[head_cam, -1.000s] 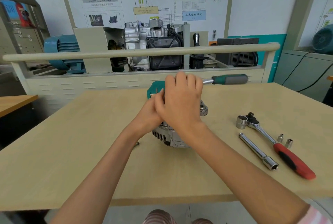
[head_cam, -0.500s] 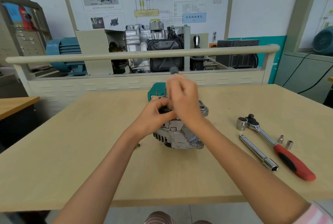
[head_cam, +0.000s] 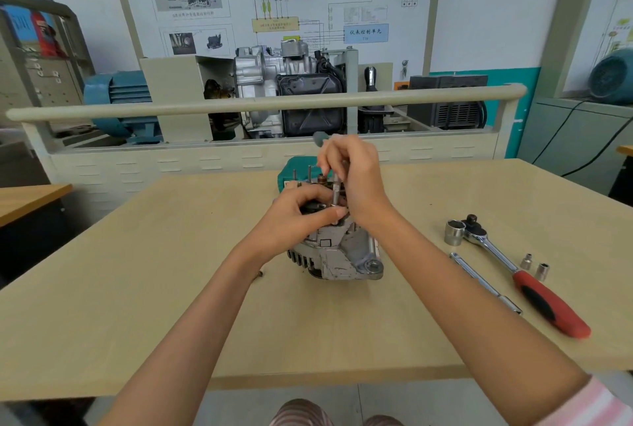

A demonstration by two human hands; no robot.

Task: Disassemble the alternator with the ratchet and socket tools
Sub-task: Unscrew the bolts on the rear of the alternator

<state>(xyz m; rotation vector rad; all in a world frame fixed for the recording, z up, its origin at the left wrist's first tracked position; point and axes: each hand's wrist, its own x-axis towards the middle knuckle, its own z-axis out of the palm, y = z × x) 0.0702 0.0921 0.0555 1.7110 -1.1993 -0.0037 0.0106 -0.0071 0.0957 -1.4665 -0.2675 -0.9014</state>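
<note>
The alternator (head_cam: 337, 251) stands near the middle of the counter (head_cam: 137, 288), directly in front of the person, with both hands on its top end. Its shaft axis appears to run roughly upright, studs pointing up and the mounting lug facing the near edge. The right hand (head_cam: 356, 179) is curled round a slim driver tool (head_cam: 335, 191) that stands nearly vertical, its long axis in line with the alternator's; the grey handle end pokes out above the knuckles and the tip meets the top of the alternator. The left hand (head_cam: 294, 220) grips the alternator's top edge from its left side, fingertips just beside the tool's tip, steadying both. Exactly which fastener the tip sits on is hidden by the fingers.

The coming move likely turns on keeping the tool upright over that fastener while the right hand twists it.

To the right of the alternator lie the red-handled ratchet (head_cam: 513, 268) with a large socket (head_cam: 454, 232), an extension bar (head_cam: 484, 283) and two small sockets (head_cam: 534, 266), untouched.
</note>
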